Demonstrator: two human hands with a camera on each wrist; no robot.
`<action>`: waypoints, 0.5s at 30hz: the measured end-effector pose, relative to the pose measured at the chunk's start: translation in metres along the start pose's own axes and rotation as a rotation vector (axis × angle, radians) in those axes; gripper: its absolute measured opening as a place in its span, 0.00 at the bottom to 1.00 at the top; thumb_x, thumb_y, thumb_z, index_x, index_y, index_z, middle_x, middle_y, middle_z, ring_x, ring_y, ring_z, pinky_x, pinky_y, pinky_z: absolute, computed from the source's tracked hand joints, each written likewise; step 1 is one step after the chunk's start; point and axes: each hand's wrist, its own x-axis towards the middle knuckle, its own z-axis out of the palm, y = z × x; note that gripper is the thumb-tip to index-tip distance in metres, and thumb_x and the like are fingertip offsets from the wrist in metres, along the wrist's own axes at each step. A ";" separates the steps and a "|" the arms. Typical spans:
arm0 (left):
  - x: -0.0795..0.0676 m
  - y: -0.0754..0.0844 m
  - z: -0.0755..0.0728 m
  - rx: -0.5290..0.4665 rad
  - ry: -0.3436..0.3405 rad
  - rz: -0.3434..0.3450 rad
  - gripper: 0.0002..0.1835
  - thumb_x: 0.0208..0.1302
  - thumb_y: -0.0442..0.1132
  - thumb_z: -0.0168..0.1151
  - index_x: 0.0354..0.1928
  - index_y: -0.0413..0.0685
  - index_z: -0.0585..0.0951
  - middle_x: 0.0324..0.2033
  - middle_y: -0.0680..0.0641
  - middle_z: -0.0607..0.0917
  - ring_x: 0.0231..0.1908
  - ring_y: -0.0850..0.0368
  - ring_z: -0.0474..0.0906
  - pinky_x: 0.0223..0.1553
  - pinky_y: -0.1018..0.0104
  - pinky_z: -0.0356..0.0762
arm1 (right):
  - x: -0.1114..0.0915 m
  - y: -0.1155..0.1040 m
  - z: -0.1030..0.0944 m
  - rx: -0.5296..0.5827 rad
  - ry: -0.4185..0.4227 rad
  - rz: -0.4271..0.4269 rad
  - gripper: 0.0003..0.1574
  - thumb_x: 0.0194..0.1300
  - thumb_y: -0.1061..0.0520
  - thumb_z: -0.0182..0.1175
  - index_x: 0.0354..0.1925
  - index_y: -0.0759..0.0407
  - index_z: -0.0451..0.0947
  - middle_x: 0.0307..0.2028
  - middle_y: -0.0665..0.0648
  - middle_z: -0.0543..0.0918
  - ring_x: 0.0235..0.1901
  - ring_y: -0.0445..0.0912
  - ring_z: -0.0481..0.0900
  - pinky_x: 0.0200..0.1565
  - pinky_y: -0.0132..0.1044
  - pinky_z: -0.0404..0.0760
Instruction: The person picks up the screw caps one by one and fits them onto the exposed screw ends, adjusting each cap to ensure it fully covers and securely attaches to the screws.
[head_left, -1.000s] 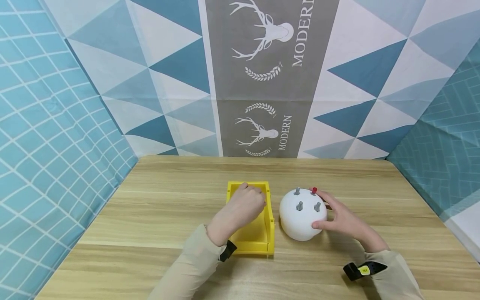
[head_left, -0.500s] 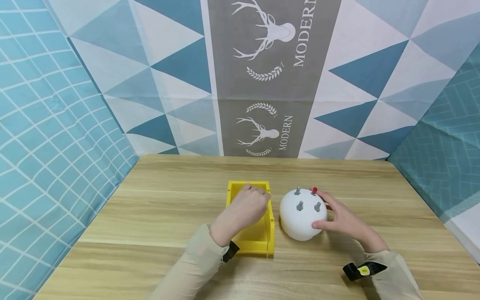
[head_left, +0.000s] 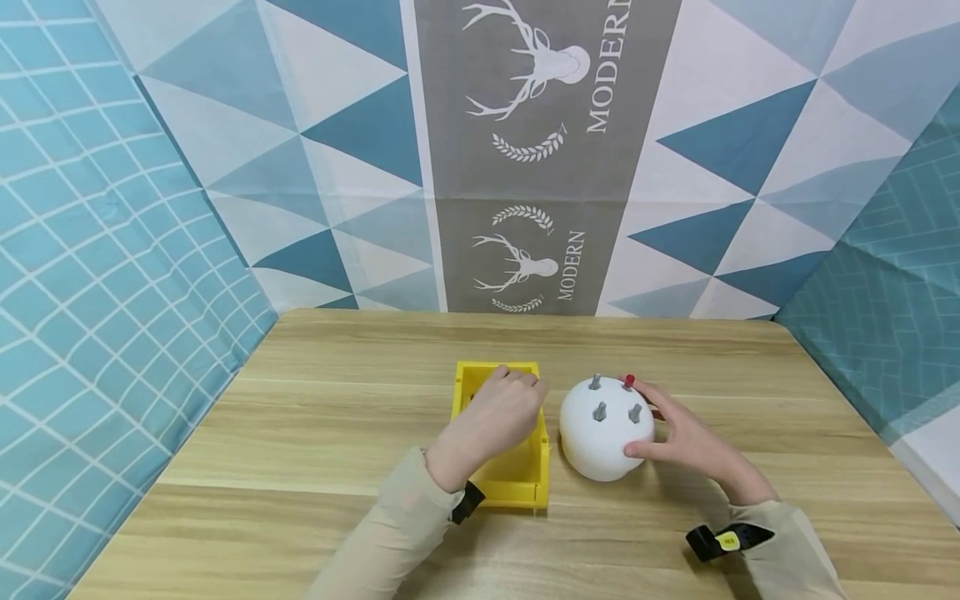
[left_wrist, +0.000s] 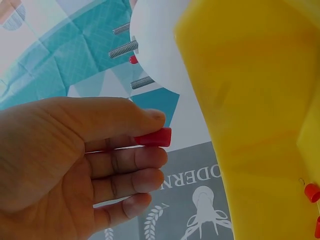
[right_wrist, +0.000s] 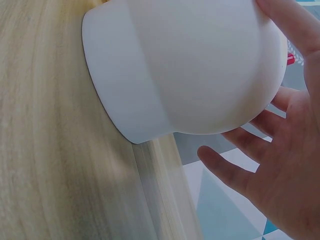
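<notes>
My left hand [head_left: 495, 421] is above the yellow bin [head_left: 506, 502] in the head view. In the left wrist view, thumb and forefinger pinch a small red cap [left_wrist: 159, 138]. To the right of the bin stands a white rounded body [head_left: 588, 450] with several threaded bolts [head_left: 600, 412] sticking out of its top. One far bolt wears a red cap [head_left: 628, 381]. My right hand [head_left: 686, 442] holds the white body from its right side, with thumb near and forefinger far; the right wrist view shows the other fingers spread along its curve.
More red caps [left_wrist: 312, 192] lie inside the bin, partly cut off by the left wrist view's edge. The wooden table [head_left: 337, 400] meets a patterned backdrop [head_left: 517, 167] behind and tiled-print cloth at the left.
My left hand has shifted a little to the right, from over the bin's middle toward its right wall. The right hand and the white body have stayed in place.
</notes>
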 end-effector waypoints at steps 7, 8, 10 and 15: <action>0.004 0.004 -0.003 -0.033 -0.071 -0.022 0.05 0.58 0.33 0.54 0.32 0.48 0.80 0.28 0.53 0.81 0.30 0.60 0.74 0.33 0.69 0.67 | 0.000 -0.001 0.000 0.005 0.002 -0.011 0.57 0.47 0.47 0.69 0.67 0.62 0.51 0.63 0.69 0.58 0.55 0.67 0.66 0.50 0.65 0.66; 0.005 0.004 -0.003 -0.040 -0.083 -0.026 0.05 0.57 0.34 0.55 0.33 0.48 0.80 0.29 0.52 0.81 0.31 0.59 0.74 0.34 0.69 0.68 | 0.000 -0.001 0.000 0.007 0.003 -0.013 0.57 0.47 0.48 0.69 0.67 0.62 0.51 0.63 0.69 0.59 0.55 0.67 0.66 0.50 0.65 0.66; 0.006 0.005 -0.004 -0.049 -0.103 -0.034 0.06 0.57 0.34 0.56 0.35 0.48 0.80 0.30 0.52 0.81 0.32 0.59 0.73 0.36 0.69 0.69 | 0.000 -0.001 0.000 0.010 0.004 -0.018 0.56 0.47 0.48 0.69 0.67 0.62 0.51 0.63 0.69 0.59 0.55 0.67 0.66 0.50 0.65 0.66; 0.008 0.006 -0.005 -0.059 -0.128 -0.047 0.10 0.57 0.35 0.56 0.41 0.47 0.79 0.36 0.51 0.82 0.35 0.58 0.74 0.42 0.66 0.71 | 0.000 0.000 0.000 0.020 0.003 -0.028 0.57 0.48 0.49 0.69 0.67 0.62 0.50 0.63 0.69 0.59 0.55 0.67 0.66 0.50 0.66 0.65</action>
